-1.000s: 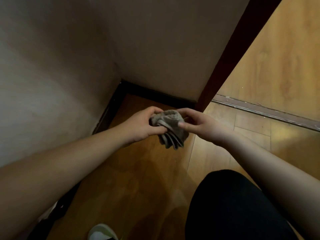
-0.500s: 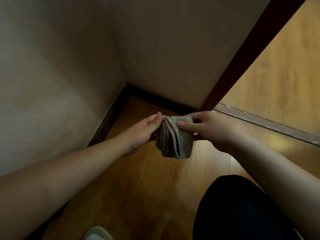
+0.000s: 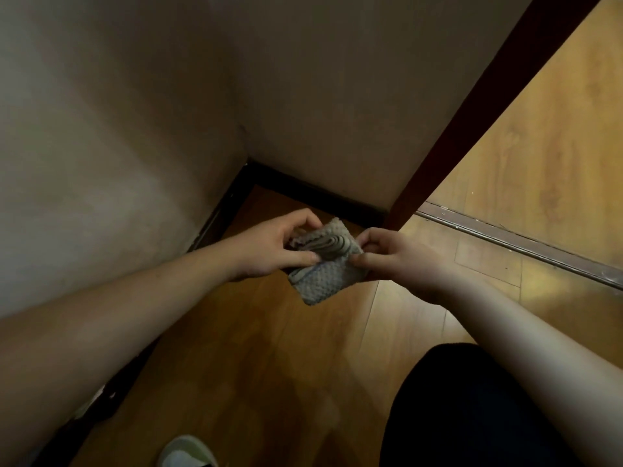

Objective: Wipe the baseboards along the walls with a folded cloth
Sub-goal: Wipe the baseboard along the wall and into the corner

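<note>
Both hands up in front of the body, meeting over the floor near the room corner. Left hand (image 3: 269, 251): fingers curled over the top of the cloth, thumb pressed along its near side, clamped on the left end. Right hand (image 3: 401, 261): thumb and forefinger pinch the right end, the other fingers curled behind it.

Cloth (image 3: 323, 264): grey, nubbly weave, folded into a thick pad with several layers fanned open along the upper edge. It is held in the air between the 2 hands, clear of the floor, and touches no wall. Its lower corner hangs free below the hands.

Baseboard (image 3: 313, 193): dark strip along the foot of the far wall, just beyond the cloth as seen from here. A second run follows the left wall (image 3: 101, 146) toward the near edge of the floor, partly hidden behind the left forearm. The 2 runs meet in the corner just beyond the left hand.

Floor (image 3: 256, 348): warm wood planks, glossy. A dark red door frame (image 3: 472, 119) rises at the right end of the far wall. A metal threshold strip (image 3: 519, 241) runs from its foot toward the right edge, with paler wood flooring beyond it.

Near edge: a dark trouser knee (image 3: 472, 409) at lower right, the toe of a pale shoe (image 3: 187, 451) at bottom centre.
</note>
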The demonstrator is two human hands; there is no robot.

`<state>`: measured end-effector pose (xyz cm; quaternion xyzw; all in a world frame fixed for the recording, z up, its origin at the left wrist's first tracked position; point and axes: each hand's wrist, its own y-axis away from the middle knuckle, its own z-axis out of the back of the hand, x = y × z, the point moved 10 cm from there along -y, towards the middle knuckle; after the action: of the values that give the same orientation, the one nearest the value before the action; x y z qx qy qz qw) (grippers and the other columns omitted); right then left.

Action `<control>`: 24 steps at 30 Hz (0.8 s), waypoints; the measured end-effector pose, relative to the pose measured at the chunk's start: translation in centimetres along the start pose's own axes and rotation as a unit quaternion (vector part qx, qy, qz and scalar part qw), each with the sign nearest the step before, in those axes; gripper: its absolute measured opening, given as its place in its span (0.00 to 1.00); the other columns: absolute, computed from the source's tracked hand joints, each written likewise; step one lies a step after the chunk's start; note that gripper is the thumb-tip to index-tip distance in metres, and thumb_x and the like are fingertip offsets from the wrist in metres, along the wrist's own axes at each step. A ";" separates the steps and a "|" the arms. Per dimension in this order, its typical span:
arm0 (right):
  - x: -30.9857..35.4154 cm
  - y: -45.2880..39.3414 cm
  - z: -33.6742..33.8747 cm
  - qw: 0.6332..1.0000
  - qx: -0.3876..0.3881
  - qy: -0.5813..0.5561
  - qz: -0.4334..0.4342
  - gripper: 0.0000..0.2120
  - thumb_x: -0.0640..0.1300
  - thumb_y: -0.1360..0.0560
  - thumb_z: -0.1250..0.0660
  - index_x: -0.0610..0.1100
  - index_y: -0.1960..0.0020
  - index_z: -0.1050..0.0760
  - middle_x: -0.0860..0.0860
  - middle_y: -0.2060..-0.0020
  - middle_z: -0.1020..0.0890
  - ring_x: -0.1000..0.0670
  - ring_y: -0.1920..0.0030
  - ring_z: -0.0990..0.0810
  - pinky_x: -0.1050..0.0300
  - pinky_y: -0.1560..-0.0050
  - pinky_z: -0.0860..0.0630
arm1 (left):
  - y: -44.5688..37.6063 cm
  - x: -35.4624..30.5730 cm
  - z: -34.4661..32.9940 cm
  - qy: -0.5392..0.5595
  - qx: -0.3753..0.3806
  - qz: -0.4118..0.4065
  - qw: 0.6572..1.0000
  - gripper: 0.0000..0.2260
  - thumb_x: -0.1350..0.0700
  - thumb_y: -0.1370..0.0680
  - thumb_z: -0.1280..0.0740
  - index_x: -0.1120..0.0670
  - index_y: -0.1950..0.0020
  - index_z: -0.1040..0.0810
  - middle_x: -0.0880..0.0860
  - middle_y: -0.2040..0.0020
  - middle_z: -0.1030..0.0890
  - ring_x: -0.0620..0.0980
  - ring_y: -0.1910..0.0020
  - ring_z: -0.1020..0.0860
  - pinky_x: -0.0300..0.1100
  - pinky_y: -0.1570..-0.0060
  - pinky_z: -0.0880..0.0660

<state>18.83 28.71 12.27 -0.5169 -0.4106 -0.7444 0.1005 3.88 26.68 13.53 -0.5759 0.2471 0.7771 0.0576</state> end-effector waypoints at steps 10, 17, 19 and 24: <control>1.6 2.6 2.2 0.985 -0.049 -0.123 0.107 0.15 0.39 0.21 0.37 0.52 0.38 0.23 0.47 0.48 0.16 0.46 0.51 0.15 0.56 0.58 0.19 | -1.6 -2.3 -2.3 0.119 -0.007 0.007 0.993 0.23 0.52 0.28 0.24 0.45 0.36 0.29 0.48 0.43 0.20 0.43 0.47 0.18 0.39 0.56 0.20; 0.6 2.4 3.3 0.957 -0.059 -0.271 0.091 0.18 0.37 0.25 0.37 0.55 0.44 0.19 0.49 0.49 0.16 0.50 0.53 0.16 0.60 0.60 0.19 | -2.7 -4.2 -1.9 0.138 -0.059 -0.057 0.987 0.17 0.64 0.23 0.31 0.43 0.42 0.22 0.47 0.46 0.18 0.46 0.47 0.17 0.41 0.56 0.20; 0.5 2.3 3.2 0.946 -0.060 -0.305 0.089 0.18 0.33 0.23 0.38 0.54 0.47 0.18 0.49 0.51 0.15 0.49 0.53 0.15 0.59 0.59 0.19 | -2.6 -5.0 -1.5 0.116 -0.073 -0.088 0.987 0.17 0.65 0.23 0.31 0.43 0.44 0.20 0.45 0.45 0.18 0.45 0.45 0.18 0.41 0.55 0.19; -0.1 2.2 2.0 0.928 -0.036 -0.365 0.060 0.17 0.29 0.25 0.40 0.44 0.42 0.23 0.43 0.48 0.16 0.42 0.47 0.16 0.54 0.52 0.18 | -1.5 -6.7 -0.7 -0.024 -0.098 -0.155 0.983 0.17 0.64 0.23 0.32 0.41 0.46 0.18 0.39 0.44 0.18 0.38 0.41 0.21 0.33 0.45 0.23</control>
<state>21.53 28.73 13.60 -0.7797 -0.3597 -0.5116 -0.0305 7.27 29.01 19.08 -0.5909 0.0762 0.7931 0.1266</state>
